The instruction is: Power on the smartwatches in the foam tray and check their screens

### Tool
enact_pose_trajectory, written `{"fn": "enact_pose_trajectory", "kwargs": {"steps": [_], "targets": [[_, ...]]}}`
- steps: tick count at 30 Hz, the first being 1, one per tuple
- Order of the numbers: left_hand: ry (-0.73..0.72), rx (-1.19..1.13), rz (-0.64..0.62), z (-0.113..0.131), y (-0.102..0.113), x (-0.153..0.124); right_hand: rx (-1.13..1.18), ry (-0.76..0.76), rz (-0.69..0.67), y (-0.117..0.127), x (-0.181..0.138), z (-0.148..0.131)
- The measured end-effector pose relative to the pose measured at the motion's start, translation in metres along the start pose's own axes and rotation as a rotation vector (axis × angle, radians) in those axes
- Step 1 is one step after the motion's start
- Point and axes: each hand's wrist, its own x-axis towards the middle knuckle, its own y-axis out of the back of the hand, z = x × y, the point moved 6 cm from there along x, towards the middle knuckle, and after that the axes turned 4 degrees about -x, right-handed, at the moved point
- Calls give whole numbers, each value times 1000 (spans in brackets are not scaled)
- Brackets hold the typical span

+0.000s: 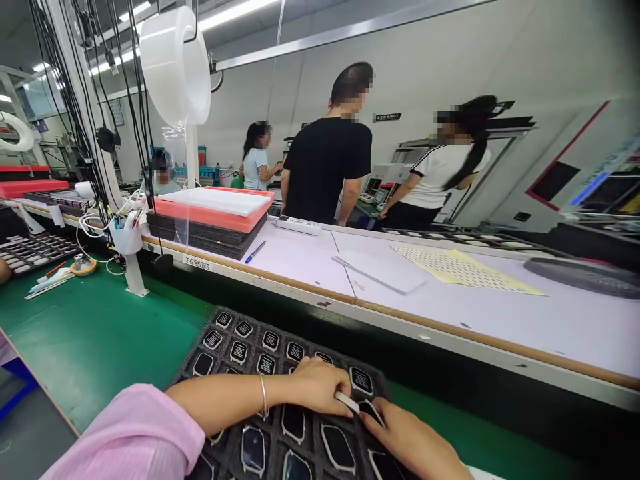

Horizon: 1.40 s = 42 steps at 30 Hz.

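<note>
A black foam tray (313,437) holds rows of silver-rimmed watch cases (294,423), some with dark faces and others with printed lines. My left hand (320,383) reaches across the tray, closed on a small pale piece (347,403) seen nearly edge-on, perhaps a watch case. Close beside it, my right hand (403,430) pinches a dark-faced watch case (373,412) between thumb and fingers at the tray's right side. The two pieces nearly meet, and I cannot tell whether they touch. My left forearm hides part of the middle rows.
Behind the green bench (115,340) runs a raised white shelf (300,257) with a pen (255,252), stacked red and black foam (215,217), a yellow sticker sheet (465,270) and a dark round mesh piece (585,277). Cables hang at left. Several people stand beyond.
</note>
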Motion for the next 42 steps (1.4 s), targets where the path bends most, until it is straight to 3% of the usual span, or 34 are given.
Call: {"fn": "enact_pose_trajectory", "kwargs": {"steps": [4,7,10,15,17,21,33,42], "targets": [[-61,-213,-24,5,22,-11,172,-45,162,11,-2,-6],[66,-644,50,-7,49,-32,653,60,286,25,-7,-36],[226,-879,159,-30,71,-60,1204,136,134,28,-12,-83],[319,-806,387,-70,86,-99,1729,44,-218,12,-18,-142],[327,-749,474,-78,86,-107,1772,42,-260,4,-19,-150],[296,-604,550,-77,85,-114,1749,85,-221,-7,-21,-152],[160,-273,430,-50,90,-122,1864,314,-309,-12,-29,-152],[164,-256,489,-45,89,-125,1973,327,-462,-17,-33,-159]]}}
